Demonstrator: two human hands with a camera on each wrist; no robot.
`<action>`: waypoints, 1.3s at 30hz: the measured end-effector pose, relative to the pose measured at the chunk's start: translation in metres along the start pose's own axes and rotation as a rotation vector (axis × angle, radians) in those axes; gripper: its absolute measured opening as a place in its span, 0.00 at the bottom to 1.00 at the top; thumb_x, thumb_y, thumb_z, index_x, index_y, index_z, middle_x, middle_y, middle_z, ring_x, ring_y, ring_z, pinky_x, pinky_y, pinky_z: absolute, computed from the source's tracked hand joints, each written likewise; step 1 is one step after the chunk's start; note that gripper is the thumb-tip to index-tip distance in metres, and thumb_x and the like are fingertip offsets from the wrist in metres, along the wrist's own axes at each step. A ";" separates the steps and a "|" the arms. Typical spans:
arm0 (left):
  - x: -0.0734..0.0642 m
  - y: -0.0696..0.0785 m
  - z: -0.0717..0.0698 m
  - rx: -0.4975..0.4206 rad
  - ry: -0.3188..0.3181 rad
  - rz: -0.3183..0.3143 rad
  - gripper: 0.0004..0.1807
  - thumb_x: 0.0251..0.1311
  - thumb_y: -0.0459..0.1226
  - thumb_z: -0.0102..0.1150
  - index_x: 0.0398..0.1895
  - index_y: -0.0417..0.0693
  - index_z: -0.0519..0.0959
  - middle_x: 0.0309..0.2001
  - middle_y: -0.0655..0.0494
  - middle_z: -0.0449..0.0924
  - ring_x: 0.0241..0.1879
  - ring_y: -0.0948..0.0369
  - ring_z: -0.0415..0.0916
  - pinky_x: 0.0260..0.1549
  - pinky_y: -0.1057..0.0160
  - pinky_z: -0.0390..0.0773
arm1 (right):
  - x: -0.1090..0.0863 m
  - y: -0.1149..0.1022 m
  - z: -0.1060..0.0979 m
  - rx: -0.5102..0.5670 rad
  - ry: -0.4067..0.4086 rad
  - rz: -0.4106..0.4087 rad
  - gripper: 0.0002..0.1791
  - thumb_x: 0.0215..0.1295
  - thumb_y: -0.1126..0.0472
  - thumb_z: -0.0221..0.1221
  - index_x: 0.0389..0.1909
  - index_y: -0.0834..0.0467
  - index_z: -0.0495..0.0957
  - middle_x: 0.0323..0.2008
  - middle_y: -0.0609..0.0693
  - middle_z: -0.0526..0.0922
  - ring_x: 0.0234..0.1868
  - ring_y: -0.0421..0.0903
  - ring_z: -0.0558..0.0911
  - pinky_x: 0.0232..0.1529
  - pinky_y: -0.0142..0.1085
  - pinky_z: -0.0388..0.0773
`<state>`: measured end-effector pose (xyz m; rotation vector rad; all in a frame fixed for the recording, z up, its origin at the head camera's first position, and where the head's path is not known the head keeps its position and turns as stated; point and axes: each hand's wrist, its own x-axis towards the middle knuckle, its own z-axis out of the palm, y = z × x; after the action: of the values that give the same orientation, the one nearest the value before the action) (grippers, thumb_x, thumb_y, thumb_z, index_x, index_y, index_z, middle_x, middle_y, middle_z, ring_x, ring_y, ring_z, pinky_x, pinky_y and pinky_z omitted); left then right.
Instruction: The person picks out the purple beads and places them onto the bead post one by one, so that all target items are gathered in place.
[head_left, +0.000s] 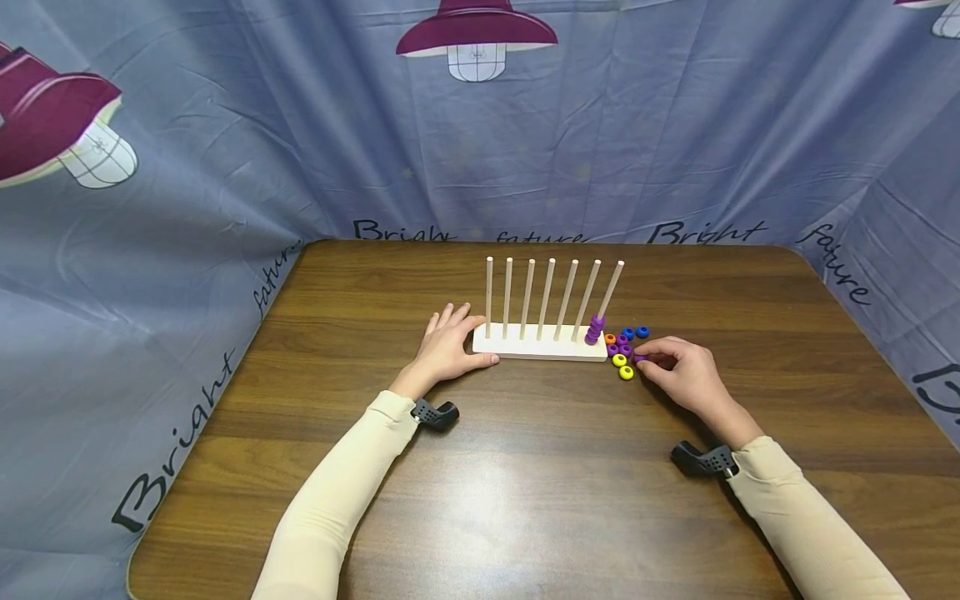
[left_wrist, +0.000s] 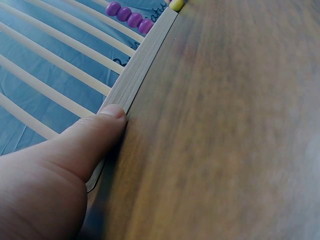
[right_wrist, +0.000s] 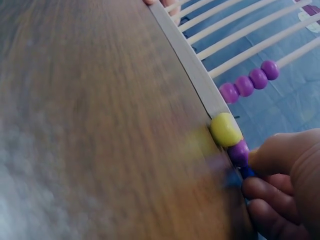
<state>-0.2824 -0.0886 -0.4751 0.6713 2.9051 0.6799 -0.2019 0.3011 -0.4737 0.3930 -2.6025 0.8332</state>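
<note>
A pale wooden peg rack [head_left: 540, 346] has a row of upright pegs, and several purple beads [head_left: 595, 330] are threaded low on its rightmost peg. My left hand [head_left: 444, 348] holds the rack's left end, thumb along the front edge and index finger at the back corner. Right of the rack, my right hand [head_left: 686, 372] pinches a purple bead [head_left: 640, 358] between thumb and fingers, low over the table. Beside it lie loose beads: two yellow beads [head_left: 626, 372], an orange bead [head_left: 611, 339], two blue beads [head_left: 642, 332] and some purple beads [head_left: 626, 350].
The brown wooden table [head_left: 487, 467] carries the rack and beads near its middle. A blue printed curtain [head_left: 480, 150] hangs behind and beside it. Each wrist wears a black camera mount, the left mount [head_left: 437, 414] and the right mount [head_left: 703, 459].
</note>
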 end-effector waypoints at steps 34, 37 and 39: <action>0.000 0.000 0.001 -0.006 0.012 0.003 0.44 0.55 0.62 0.67 0.73 0.55 0.70 0.81 0.43 0.55 0.82 0.40 0.43 0.80 0.39 0.41 | -0.002 0.001 0.000 0.093 0.047 -0.022 0.11 0.54 0.74 0.70 0.39 0.62 0.89 0.37 0.59 0.90 0.35 0.18 0.73 0.34 0.12 0.70; -0.001 0.001 0.001 -0.005 0.015 0.005 0.44 0.55 0.62 0.67 0.73 0.55 0.70 0.81 0.43 0.55 0.82 0.40 0.43 0.80 0.39 0.42 | -0.002 0.001 0.000 0.090 0.049 -0.034 0.11 0.54 0.74 0.69 0.39 0.62 0.89 0.37 0.59 0.90 0.35 0.18 0.73 0.34 0.12 0.70; -0.001 0.001 0.000 -0.004 0.016 0.004 0.44 0.55 0.62 0.67 0.73 0.55 0.70 0.81 0.43 0.55 0.82 0.40 0.43 0.80 0.39 0.42 | -0.001 0.001 0.000 0.088 0.053 -0.043 0.12 0.54 0.75 0.70 0.39 0.62 0.89 0.37 0.59 0.90 0.35 0.18 0.73 0.34 0.12 0.70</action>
<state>-0.2811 -0.0882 -0.4750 0.6750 2.9165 0.6946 -0.2012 0.3022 -0.4752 0.4436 -2.5057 0.9336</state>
